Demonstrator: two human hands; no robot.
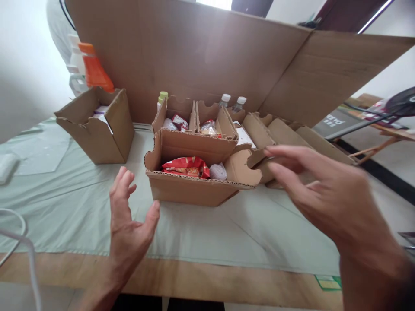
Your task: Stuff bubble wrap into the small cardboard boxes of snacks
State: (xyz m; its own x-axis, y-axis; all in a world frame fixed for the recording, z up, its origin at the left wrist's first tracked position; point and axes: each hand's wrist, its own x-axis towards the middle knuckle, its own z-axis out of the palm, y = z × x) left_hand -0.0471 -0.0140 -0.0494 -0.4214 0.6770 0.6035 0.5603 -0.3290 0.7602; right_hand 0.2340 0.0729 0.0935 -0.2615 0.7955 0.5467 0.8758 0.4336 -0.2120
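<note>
In front of me a cardboard box (191, 190) stands open-topped on the pale green cloth. Inside it lie a red snack packet (186, 166) and a whitish rounded item (218, 171) whose kind I cannot make out. To the left of the box, and apart from it, my left hand (129, 216) hovers with thumb and fingers spread, holding nothing. My right hand (324, 185) is off the box's right end, its thumb and fingers apart and nothing visible between them. Some of its fingers are hidden behind the hand.
Behind the box, a row of cardboard boxes (256, 129) holds packets. Another box (110, 134) stands at the left, near an orange bottle (95, 69). A tall cardboard panel (194, 56) closes off the back. A white cable (29, 246) lies at the left edge.
</note>
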